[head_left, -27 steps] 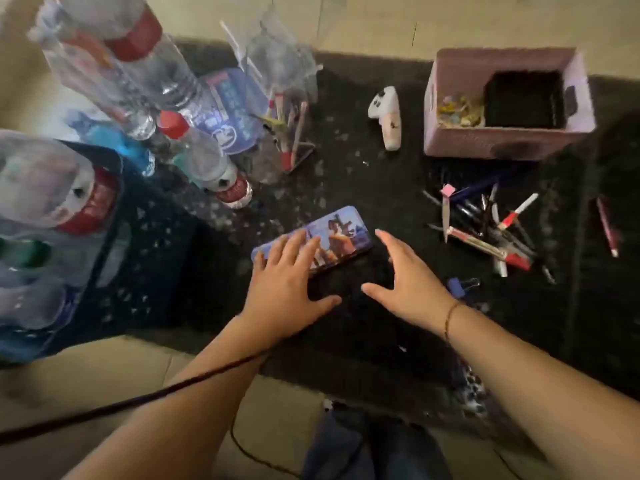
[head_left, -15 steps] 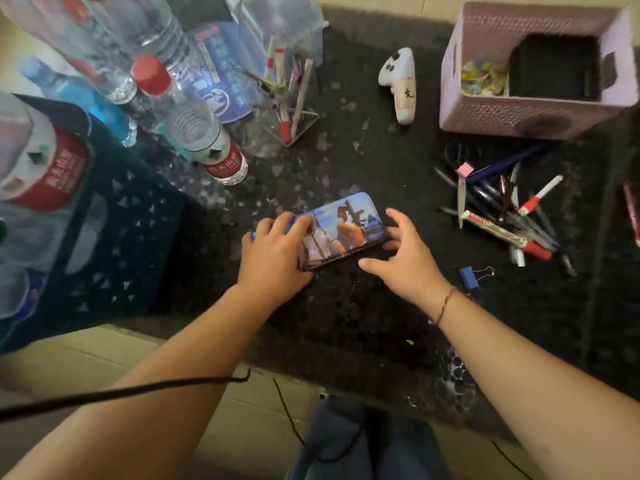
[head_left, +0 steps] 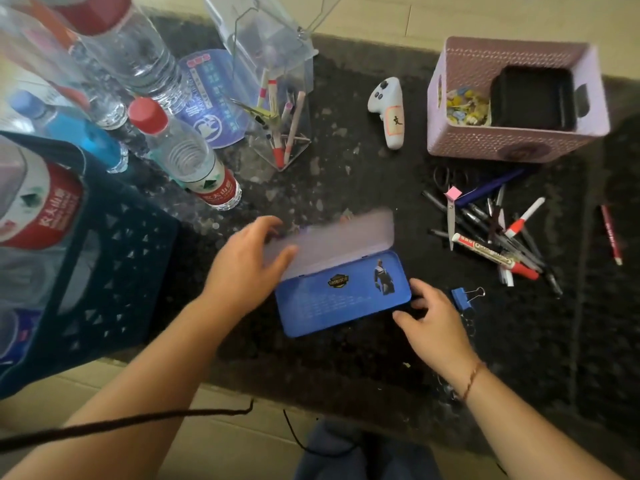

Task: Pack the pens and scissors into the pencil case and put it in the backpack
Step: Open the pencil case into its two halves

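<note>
Both hands (head_left: 249, 268) hold the open pencil case (head_left: 343, 296).

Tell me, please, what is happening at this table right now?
A person is opening a blue pencil case. The left hand lifts its lid, blurred mid-swing, while the right hand steadies the base at its right end. The case looks empty. The pens and scissors lie in a pile to the right, below a pink basket. No backpack can be made out.
</note>
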`<action>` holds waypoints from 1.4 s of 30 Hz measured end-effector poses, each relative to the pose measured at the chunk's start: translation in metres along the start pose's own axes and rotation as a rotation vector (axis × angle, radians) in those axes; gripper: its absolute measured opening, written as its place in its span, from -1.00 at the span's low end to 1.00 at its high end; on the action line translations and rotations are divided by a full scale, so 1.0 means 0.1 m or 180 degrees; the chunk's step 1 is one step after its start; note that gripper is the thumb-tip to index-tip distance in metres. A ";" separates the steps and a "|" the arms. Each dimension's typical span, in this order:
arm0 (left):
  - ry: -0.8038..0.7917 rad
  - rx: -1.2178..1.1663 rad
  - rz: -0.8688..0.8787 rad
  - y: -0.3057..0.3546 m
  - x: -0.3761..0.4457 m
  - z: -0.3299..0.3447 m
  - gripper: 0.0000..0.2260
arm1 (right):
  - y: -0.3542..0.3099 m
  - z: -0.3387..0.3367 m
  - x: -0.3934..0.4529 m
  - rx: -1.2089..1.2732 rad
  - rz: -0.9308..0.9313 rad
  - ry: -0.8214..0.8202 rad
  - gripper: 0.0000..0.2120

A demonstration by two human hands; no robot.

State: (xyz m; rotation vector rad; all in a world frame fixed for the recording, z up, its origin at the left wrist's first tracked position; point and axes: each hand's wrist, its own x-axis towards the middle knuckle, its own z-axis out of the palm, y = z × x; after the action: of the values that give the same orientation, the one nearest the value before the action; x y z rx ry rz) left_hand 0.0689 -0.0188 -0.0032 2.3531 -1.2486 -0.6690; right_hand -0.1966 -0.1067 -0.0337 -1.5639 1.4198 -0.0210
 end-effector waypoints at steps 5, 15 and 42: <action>-0.0437 -0.0187 -0.0276 -0.22 0.17 0.08 -0.50 | -0.34 0.08 0.09 -0.2257 -0.1686 -0.0127 -0.23; -0.0945 0.1346 0.0848 -0.24 -0.36 0.35 -0.07 | -0.70 0.33 0.39 -0.3648 -0.2327 -0.0867 -0.14; -0.0392 0.0527 0.0522 -0.34 -0.54 0.70 -0.07 | 0.23 -0.72 0.07 -0.2087 -0.2227 0.0338 -0.27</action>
State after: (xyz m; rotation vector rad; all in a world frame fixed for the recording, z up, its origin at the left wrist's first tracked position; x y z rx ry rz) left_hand 0.0244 0.0359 -0.0660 2.3350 -1.5872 -0.6891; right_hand -0.2536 -0.1534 -0.0154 -2.5786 0.9206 -0.0606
